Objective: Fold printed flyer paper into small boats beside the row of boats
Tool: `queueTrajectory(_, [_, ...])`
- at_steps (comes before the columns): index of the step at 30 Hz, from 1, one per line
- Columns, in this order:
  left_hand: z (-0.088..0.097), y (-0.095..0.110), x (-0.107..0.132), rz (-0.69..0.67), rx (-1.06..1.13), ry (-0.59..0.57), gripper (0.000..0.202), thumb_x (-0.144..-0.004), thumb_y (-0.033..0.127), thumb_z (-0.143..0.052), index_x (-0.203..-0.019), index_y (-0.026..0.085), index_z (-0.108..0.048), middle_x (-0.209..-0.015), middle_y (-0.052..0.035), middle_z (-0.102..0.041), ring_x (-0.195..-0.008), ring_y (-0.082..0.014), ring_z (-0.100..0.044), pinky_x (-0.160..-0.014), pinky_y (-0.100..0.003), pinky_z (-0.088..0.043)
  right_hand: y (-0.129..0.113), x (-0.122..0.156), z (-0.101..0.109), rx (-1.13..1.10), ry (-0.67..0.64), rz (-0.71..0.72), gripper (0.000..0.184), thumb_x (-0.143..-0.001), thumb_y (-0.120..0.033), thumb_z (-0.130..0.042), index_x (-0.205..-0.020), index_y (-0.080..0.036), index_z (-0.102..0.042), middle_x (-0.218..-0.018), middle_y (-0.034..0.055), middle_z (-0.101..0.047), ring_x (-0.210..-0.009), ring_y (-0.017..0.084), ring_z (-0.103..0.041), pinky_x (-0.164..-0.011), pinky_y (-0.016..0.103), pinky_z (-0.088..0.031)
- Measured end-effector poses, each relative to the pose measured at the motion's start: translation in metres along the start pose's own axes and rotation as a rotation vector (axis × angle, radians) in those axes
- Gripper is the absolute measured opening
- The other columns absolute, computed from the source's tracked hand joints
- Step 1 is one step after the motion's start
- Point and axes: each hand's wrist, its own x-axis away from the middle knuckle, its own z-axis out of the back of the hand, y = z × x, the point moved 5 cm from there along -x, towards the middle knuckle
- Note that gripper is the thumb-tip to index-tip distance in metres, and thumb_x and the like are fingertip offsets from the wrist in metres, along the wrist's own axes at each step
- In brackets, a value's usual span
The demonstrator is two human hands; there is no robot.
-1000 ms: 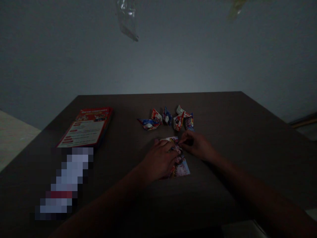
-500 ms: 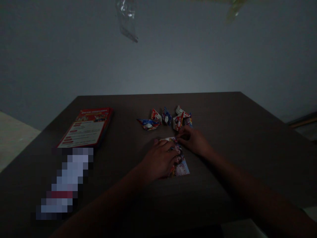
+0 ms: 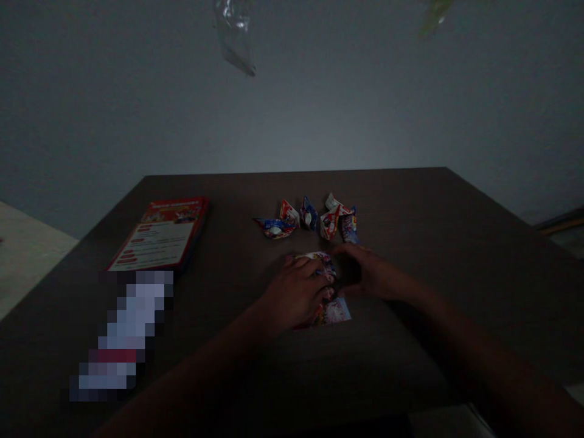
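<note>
A printed sheet of colourful paper (image 3: 336,311) lies on the dark table in front of me. My left hand (image 3: 298,291) rests flat on it with the fingers spread, covering its left part. At the paper's right edge is my right hand (image 3: 367,271), its thumb and fingers apart in a curve. Whether the right fingertips touch the paper is hard to make out in the dim light. Just beyond the hands stand several folded paper pieces, among them a blue one (image 3: 308,214) and a red and white one (image 3: 330,223).
A stack of red and white printed leaflets (image 3: 157,234) lies on the left of the table (image 3: 237,194). Nearer me, a pixelated patch hides something. A clear plastic piece (image 3: 237,39) hangs on the wall behind.
My right hand has moved slightly right and nearer me along the paper's edge, and its pinched fingers have parted. The left hand stays in place on the paper.
</note>
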Motion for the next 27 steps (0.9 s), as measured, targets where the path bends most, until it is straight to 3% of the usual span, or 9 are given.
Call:
queueTrajectory(5, [0.000,0.000,0.000,0.009,0.004,-0.008,0.025,-0.090,0.033,-0.048,-0.106,0.025,-0.066,-0.106,-0.0061,-0.060,-0.105,-0.0230,-0.051,-0.096,-0.046,-0.036,-0.001,0.005,0.000,0.132,-0.063,-0.050,0.086,-0.053,-0.039,-0.083,-0.129,-0.026,-0.045,-0.126,0.0090,-0.054,-0.115,0.030,-0.047,-0.095,0.045,-0.037])
queueTrajectory(10, [0.001,-0.001,0.001,-0.008,0.025,-0.003,0.030,-0.088,0.040,-0.049,-0.110,0.025,-0.063,-0.112,-0.0065,-0.058,-0.109,-0.0248,-0.049,-0.099,-0.048,-0.033,-0.006,0.008,-0.002,0.173,-0.099,0.019,0.102,-0.046,-0.045,-0.084,-0.136,-0.029,-0.038,-0.136,0.0081,-0.047,-0.123,0.033,-0.039,-0.101,0.049,-0.028])
queueTrajectory(17, [0.000,0.000,0.004,-0.040,0.048,-0.024,0.074,-0.062,0.062,-0.068,-0.122,0.022,-0.053,-0.125,-0.0096,-0.051,-0.117,-0.0313,-0.044,-0.105,-0.053,-0.025,-0.008,0.011,-0.004,0.155,-0.147,0.082,0.115,-0.039,-0.050,-0.085,-0.141,-0.029,-0.034,-0.146,0.0095,-0.036,-0.131,0.037,-0.028,-0.106,0.052,-0.019])
queueTrajectory(21, [0.001,0.002,0.004,-0.033,0.045,-0.037,0.076,-0.061,0.065,-0.066,-0.121,0.021,-0.053,-0.125,-0.0106,-0.050,-0.117,-0.0320,-0.043,-0.105,-0.053,-0.023,-0.010,0.010,-0.003,0.145,-0.149,0.087,0.116,-0.041,-0.054,-0.084,-0.142,-0.028,-0.033,-0.146,0.0098,-0.036,-0.132,0.037,-0.027,-0.106,0.052,-0.019])
queueTrajectory(27, [0.001,0.004,0.005,-0.032,0.027,-0.032,0.073,-0.064,0.062,-0.065,-0.121,0.019,-0.052,-0.122,-0.0124,-0.052,-0.115,-0.0324,-0.044,-0.104,-0.054,-0.025,-0.010,0.009,-0.001,0.122,-0.142,0.133,0.102,-0.050,-0.051,-0.082,-0.139,-0.028,-0.037,-0.143,0.0088,-0.040,-0.131,0.033,-0.032,-0.107,0.051,-0.021])
